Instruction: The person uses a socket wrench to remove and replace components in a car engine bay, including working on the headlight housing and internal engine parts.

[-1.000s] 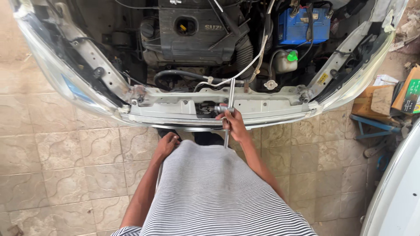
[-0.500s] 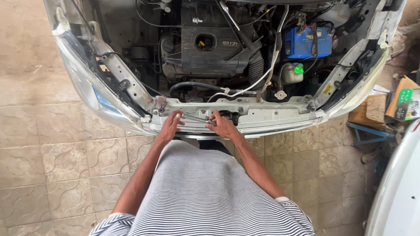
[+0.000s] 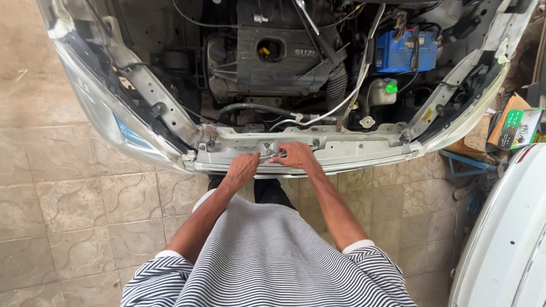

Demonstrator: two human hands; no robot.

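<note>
Head view: left hand [image 3: 242, 169], right hand [image 3: 296, 154] both gripping wrench [image 3: 274, 154], shaft lying left-right along radiator support [image 3: 352, 149]

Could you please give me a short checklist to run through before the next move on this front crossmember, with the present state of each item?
1. Both hands on the work: left hand and right hand rest on the front crossmember: ok.
2. Tool in hand: a slim metal tool lies between the hands; which hand grips it: cannot tell.
3. Tool seated on a fastener: hidden by the fingers: cannot tell.
4. Oil filler opening on the engine closed: it looks uncapped: not ok.
5. White cable away from the hands: ok.
</note>
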